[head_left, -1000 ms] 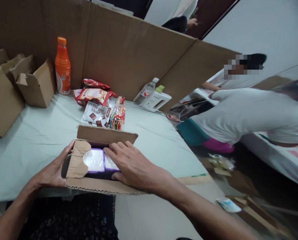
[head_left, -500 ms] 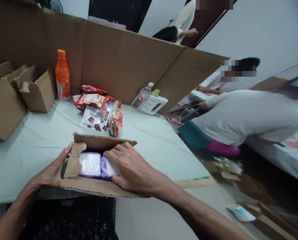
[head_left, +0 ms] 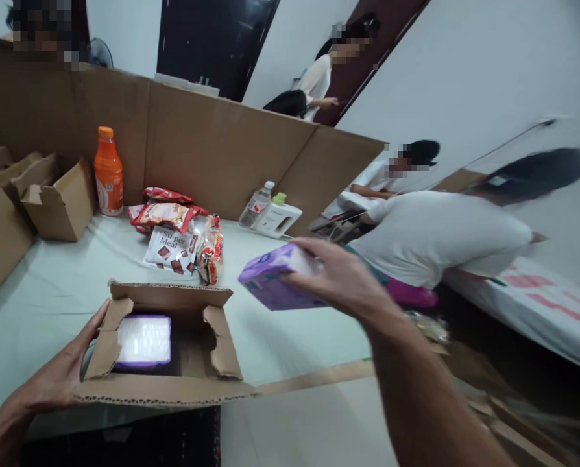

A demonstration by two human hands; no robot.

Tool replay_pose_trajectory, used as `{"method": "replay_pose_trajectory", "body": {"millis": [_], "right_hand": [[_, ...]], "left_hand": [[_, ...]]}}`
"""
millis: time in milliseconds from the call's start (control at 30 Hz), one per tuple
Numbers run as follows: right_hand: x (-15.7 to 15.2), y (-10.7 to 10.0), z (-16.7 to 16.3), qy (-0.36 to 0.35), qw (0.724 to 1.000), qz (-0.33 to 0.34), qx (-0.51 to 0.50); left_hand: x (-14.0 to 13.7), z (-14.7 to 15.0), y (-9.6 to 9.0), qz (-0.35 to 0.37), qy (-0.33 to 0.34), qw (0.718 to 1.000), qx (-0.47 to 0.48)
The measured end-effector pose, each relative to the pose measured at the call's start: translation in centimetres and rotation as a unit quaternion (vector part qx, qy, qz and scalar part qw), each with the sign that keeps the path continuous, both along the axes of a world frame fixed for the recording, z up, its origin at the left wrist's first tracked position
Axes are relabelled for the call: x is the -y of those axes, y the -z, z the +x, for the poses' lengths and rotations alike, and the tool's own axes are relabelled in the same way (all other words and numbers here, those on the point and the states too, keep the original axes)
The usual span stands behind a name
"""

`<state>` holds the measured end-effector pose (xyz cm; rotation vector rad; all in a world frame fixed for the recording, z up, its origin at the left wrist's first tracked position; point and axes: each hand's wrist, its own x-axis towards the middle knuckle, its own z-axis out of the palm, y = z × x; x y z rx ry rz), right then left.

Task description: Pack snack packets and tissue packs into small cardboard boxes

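Observation:
An uncovered cardboard box (head_left: 193, 386) stands at the table's near edge, its flaps spread. My left hand (head_left: 59, 376) grips its left side, thumb along the wall and the other fingers hidden behind the cardboard. Inside, against the left end, sits a purple-edged white pack (head_left: 145, 340); the box's right half shows bare cardboard. To the right of the box and above the table, my right hand (head_left: 336, 275) holds a purple tissue pack (head_left: 275, 282), tilted, between thumb and fingers.
Snack packets (head_left: 173, 250) lie behind the box. An orange bottle (head_left: 108, 172), a clear bottle (head_left: 257, 204) and a white jug (head_left: 279, 217) stand by a cardboard partition (head_left: 212, 143). More cardboard boxes (head_left: 59, 201) are at left. Other people (head_left: 416, 240) work beyond, to the right.
My right hand has lifted the purple tissue pack out of the box's right half and carried it up and right. My left hand stays on the box. The view has shifted somewhat.

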<state>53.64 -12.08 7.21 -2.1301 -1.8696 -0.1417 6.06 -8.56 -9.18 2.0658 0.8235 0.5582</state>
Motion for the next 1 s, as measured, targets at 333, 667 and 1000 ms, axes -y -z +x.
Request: {"method": "replay_pose_trajectory", "body": {"millis": [333,667,1000], "right_hand": [[-2.2,6.5,-3.0,-0.083,0.996,-0.013,-0.028],[0.6,2.0,-17.6,-0.417,0.885,-0.201,-0.037],[3.2,1.2,-14.0,-0.353,0.912,-0.018,-0.209]], "left_hand": [[0.8,1.2,-0.5,-0.036,-0.001,0.999,0.015],[0.8,1.3,-0.4,-0.068,0.001,0.997,0.031],[1.1,2.1,-1.3,-0.102,0.001,0.993,0.054]]}}
